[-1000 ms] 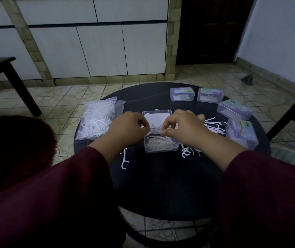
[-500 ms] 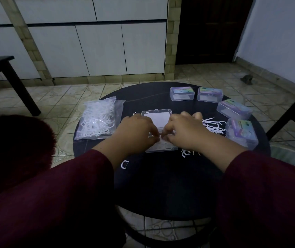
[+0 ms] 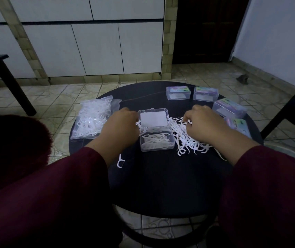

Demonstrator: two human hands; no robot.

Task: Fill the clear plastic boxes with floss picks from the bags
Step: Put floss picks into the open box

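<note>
Open clear box (image 3: 156, 138) sits mid surface (image 3: 161, 185), lid up, partly filled with white floss picks. Loose pile of picks (image 3: 187, 140) lies just right of it, touching its wall. Our left hand (image 3: 120, 127) is against the box's left side, fingers curled on a few picks at the rim. Our right hand (image 3: 204, 125) is on the pile, fingers curled, pinching picks. The two are apart, box between them. Full bag of picks (image 3: 93, 120) lies at left; one stray pick (image 3: 120, 161) near our left wrist.

Handling, as we judge it: picks are light, stiff thin plastic, they tangle and slide, so pinch small bunches by the handles and lay them flat. Box is light and will skid; steady its wall.

Four closed boxes (image 3: 178, 93) curve along the right edge with coloured labels, but the writing is too small and dim to read. No brand legible.
</note>
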